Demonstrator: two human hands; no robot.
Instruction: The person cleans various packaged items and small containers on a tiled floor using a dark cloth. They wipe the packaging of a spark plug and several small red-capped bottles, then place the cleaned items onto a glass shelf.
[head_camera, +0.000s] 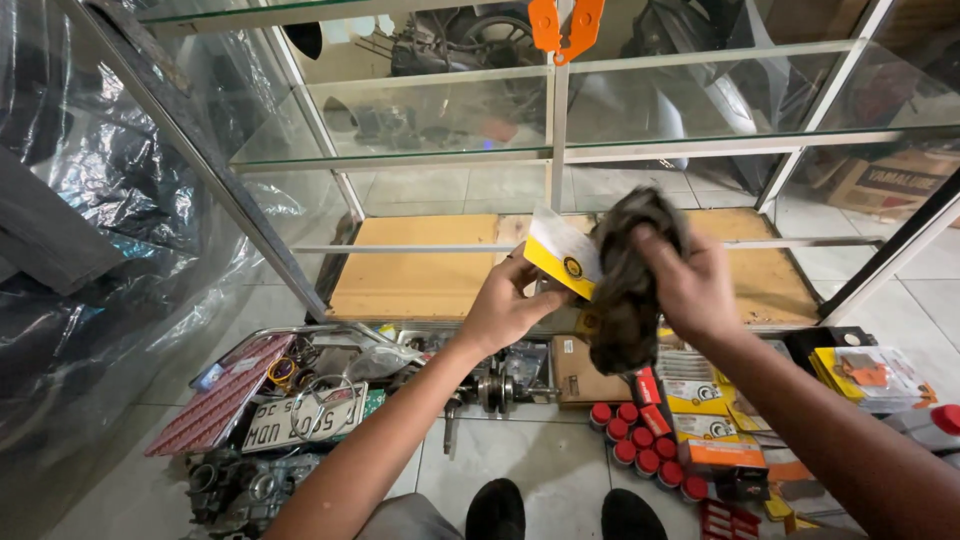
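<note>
Left hand (505, 305), centre of the frame, pinching a small yellow-and-white cardboard packet (562, 254) by its lower edge, thumb and fingers closed on it. Right hand (690, 285), just right of centre, clenched around a dark, crumpled cloth rag (630, 285), pressed against the packet's right side and hanging below the fist. Behind both, in the middle of the frame, a bare wooden bottom board (430, 270) of a glass display cabinet with aluminium framing (558, 130); glass shelves above, toward the top. Upper centre, an orange plastic clip (566, 25) hanging on the frame. Lower centre, on the pale tiled floor (520, 460), a cluster of small red-capped bottles (640, 445); right of it, stacks of yellow and orange packaged parts (715, 415). Lower left, a white number plate (300, 418) with a metal ring on it, beside a red ribbed panel (215, 400) and greasy metal engine parts (245, 485). Far left, crumpled clear plastic sheeting (110, 200). Bottom centre, two dark shoe tips (560, 512). Likely risks: thin card bending or slipping from so light a pinch under hard rubbing; a dropped packet landing among the bottles and toppling them; grime from a dirty rag smearing the white face; a careless elbow knocking the glass shelf edge.
</note>
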